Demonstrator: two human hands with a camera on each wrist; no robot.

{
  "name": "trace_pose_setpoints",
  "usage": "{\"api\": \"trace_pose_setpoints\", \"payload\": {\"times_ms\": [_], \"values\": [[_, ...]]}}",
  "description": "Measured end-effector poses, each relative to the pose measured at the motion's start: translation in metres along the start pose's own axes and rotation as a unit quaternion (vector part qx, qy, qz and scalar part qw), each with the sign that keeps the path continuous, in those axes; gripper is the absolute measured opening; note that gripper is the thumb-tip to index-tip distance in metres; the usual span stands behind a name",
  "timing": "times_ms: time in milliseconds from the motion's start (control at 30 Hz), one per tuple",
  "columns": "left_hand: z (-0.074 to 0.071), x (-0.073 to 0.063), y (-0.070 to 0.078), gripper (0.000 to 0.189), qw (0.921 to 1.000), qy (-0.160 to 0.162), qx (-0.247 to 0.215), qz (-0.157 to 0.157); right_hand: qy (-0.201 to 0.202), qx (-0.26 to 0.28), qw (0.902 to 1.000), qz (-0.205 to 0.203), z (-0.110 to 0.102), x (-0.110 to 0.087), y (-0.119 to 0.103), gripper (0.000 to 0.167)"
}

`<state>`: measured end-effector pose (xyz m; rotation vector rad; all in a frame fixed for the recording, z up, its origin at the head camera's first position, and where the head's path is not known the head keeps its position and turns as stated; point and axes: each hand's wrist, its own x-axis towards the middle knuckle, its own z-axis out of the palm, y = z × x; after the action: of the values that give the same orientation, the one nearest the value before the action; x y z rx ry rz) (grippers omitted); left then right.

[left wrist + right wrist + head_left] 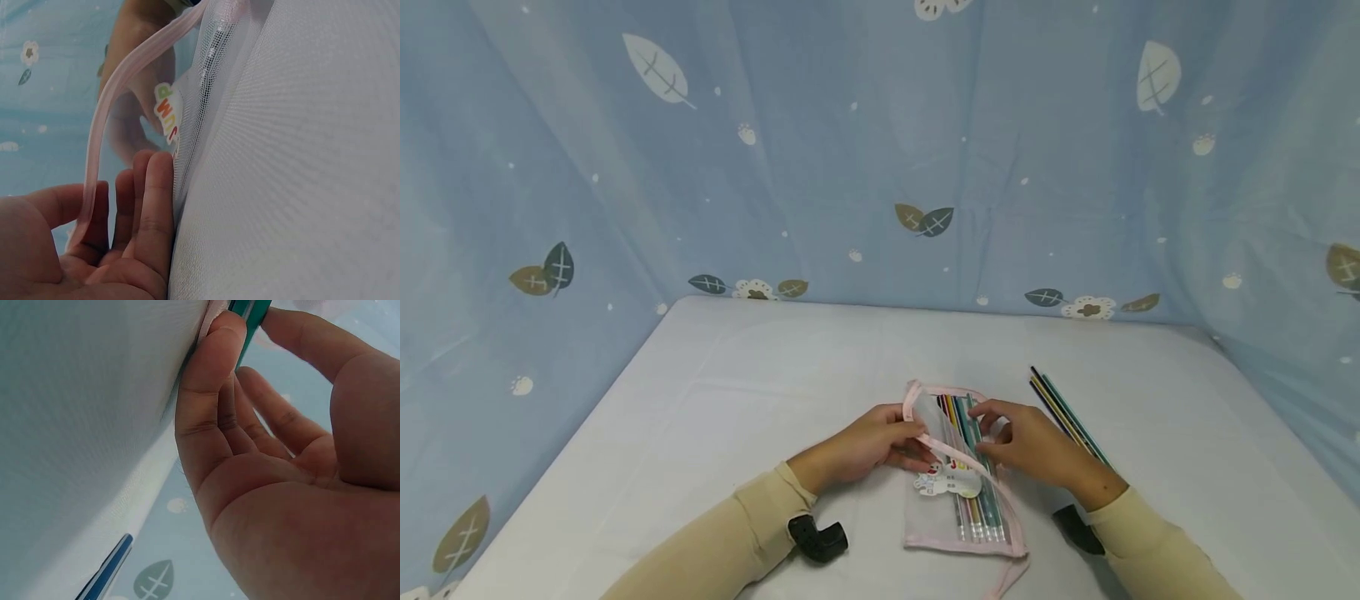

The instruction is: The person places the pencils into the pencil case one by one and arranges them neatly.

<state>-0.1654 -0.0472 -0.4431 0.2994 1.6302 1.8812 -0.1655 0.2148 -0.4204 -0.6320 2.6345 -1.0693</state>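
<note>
A see-through mesh pencil pouch (pixel 928 521) with pink trim lies on the table, with several coloured pencils (pixel 973 508) inside, their erasers toward the near end. My left hand (pixel 876 442) holds its pink-edged opening; in the left wrist view the pink trim (pixel 103 125) runs between thumb and fingers, lifted away from the mesh. At the pouch's open side, my right hand (pixel 1033 437) pinches a green pencil (pixel 253 328) between thumb and fingertips. A white label (pixel 951 481) with colourful letters shows on the pouch, partly behind the pink edge.
Several loose pencils (pixel 1060 408) lie on the white table (pixel 775 367), right of the pouch and partly behind my right forearm. A pink strap (pixel 1011 575) trails from the pouch's near corner. A blue leaf-print curtain (pixel 820 167) hangs around the table.
</note>
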Motion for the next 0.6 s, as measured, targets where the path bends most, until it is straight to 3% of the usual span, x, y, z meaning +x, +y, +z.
{"api": "trace_pose_setpoints", "payload": {"times_ms": [267, 600], "values": [[-0.0006, -0.0009, -0.0016, 0.014, 1.0000, 0.000, -0.001, -0.006, -0.022, 0.003, 0.9991, -0.036, 0.0003, -0.0029, -0.0034, 0.049], [0.0000, -0.0005, -0.0003, 0.015, 1.0000, -0.004, -0.001, 0.000, -0.016, -0.020, 0.9981, -0.056, -0.0042, -0.0047, -0.0053, 0.043]]}}
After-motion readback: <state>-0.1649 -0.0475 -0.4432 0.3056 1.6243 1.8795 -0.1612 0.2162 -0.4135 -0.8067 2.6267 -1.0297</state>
